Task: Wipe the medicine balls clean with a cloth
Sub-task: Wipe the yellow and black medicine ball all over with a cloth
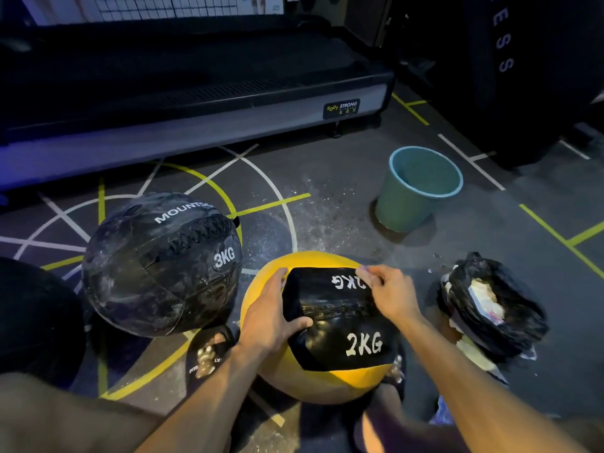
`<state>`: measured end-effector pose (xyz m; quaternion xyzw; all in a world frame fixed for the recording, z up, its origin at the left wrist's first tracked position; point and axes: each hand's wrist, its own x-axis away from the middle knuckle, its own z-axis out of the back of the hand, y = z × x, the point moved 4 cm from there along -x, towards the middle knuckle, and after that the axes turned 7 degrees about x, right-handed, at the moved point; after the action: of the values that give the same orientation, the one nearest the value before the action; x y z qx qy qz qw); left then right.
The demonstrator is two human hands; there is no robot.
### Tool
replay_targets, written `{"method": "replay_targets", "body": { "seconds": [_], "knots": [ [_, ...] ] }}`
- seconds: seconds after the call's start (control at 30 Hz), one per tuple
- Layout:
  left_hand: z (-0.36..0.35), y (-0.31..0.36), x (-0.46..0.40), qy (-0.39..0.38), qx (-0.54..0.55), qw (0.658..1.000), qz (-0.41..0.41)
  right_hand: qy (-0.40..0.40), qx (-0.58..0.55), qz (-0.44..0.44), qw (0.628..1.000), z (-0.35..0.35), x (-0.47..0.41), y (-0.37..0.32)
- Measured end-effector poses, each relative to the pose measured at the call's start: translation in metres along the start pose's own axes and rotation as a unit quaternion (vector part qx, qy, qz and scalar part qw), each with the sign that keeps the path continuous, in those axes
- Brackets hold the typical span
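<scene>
A yellow and black medicine ball (327, 380) marked 2KG sits on the floor right in front of me, between my feet. My left hand (271, 318) lies flat on its left side, fingers spread straight and thumb on the black panel. My right hand (389, 292) is at the ball's upper right, its curled fingertips pinching a small pale wad of cloth (364, 272) against the black panel; the wad is blurred and mostly hidden. A black medicine ball (160, 266) marked 3KG rests on the floor to the left, apart from the yellow one.
A teal bucket (421, 188) stands on the floor behind and to the right. A black plastic bag (490, 305) with crumpled pale paper lies at my right. A treadmill base (196, 103) runs across the back. Water drops speckle the floor (327, 220) past the yellow ball.
</scene>
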<state>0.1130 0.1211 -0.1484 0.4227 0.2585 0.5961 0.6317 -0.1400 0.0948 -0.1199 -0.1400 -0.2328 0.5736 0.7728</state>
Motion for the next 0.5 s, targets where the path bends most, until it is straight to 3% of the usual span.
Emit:
{"method": "replay_targets", "body": {
  "seconds": [0.13,0.27,0.37,0.5],
  "knots": [
    [0.002,-0.006,-0.006,0.006,0.007,1.0,0.011,-0.017,-0.057,0.109,0.992,-0.041,-0.001,-0.059],
    [0.009,-0.015,-0.009,0.014,0.028,0.999,0.03,-0.125,-0.048,0.208,0.969,-0.067,-0.001,-0.107],
    [0.009,-0.014,-0.016,0.002,0.042,0.998,0.041,-0.263,-0.094,0.143,0.949,-0.041,-0.032,-0.091],
    [0.017,-0.002,-0.043,-0.003,0.03,0.999,0.023,-0.272,-0.164,0.013,0.948,0.026,-0.075,-0.056]
  ]
}}
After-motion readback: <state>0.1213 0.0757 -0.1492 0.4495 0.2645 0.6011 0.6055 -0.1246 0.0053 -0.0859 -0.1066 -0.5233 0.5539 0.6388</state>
